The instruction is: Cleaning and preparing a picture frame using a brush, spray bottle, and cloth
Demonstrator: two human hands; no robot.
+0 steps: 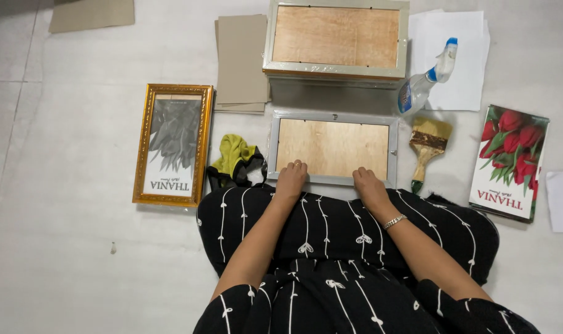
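Cloth (235, 159) and brush (428, 147) flank frame (332, 148); floor beyond bare.

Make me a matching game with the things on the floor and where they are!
Things:
1. gold frame
2. paintbrush
3. spray bottle
4. yellow-green cloth

Places:
A. just right of the grey frame under both hands
B. lying on white paper
C. far left, alone
D. between the gold and grey frames

Pairs: 1-C, 2-A, 3-B, 4-D

Head camera looks straight down, close above the floor (77, 260)
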